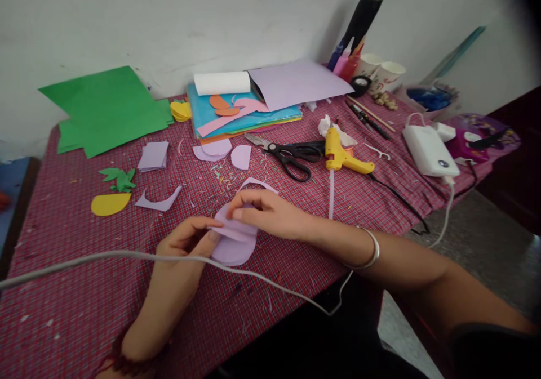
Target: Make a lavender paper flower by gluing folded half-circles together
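Both my hands hold a rounded lilac paper cutout just above the red checked tablecloth. My left hand pinches its left edge with thumb and fingers. My right hand presses down on its top, fingers closed over a folded flap. A silver bangle circles my right wrist. A white cable crosses in front of my left wrist.
Black scissors and a yellow glue gun lie behind my hands. Lilac scraps, green sheets, a coloured paper stack, a yellow cutout, a white power bank and paper cups surround them.
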Available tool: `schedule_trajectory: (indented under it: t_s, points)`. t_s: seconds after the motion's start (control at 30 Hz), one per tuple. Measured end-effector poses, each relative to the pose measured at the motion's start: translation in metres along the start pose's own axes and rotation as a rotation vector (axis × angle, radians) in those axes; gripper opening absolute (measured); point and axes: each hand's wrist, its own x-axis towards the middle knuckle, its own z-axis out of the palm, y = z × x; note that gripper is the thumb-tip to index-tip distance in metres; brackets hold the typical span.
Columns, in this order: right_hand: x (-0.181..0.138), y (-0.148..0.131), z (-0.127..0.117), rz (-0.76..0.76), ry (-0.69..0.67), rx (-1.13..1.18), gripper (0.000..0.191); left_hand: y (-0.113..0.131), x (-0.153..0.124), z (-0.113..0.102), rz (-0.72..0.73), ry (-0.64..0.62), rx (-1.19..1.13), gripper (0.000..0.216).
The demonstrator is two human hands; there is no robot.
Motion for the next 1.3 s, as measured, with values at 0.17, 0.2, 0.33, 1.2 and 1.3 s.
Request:
schedule_trajectory:
  t_s: [0.17, 0.2, 0.33, 1.2, 1.3]
  points:
    - [-0.006, -0.004, 0.0, -0.217, -0.118, -0.286, 0.028, 0.004, -0.001, 0.0, 0.039, -0.025, 0.235, 0.019]
    - [-0.006, -0.004, 0.0, -0.258, -0.102, -0.39, 0.028, 0.005, -0.001, 0.001, 0.051, -0.032, 0.247, 0.018]
    - [-0.006, -0.001, 0.0, -0.316, -0.018, -0.619, 0.017, 0.003, -0.002, 0.003, 0.075, 0.01, 0.187, 0.022]
    - [0.005, 0.009, -0.003, 0.108, 0.076, 0.221, 0.031, 0.008, -0.007, 0.005, 0.279, 0.085, 0.184, 0.021]
    - [0.005, 0.012, -0.002, 0.18, -0.01, 0.412, 0.031, 0.006, -0.009, 0.001, 0.28, 0.056, 0.201, 0.023]
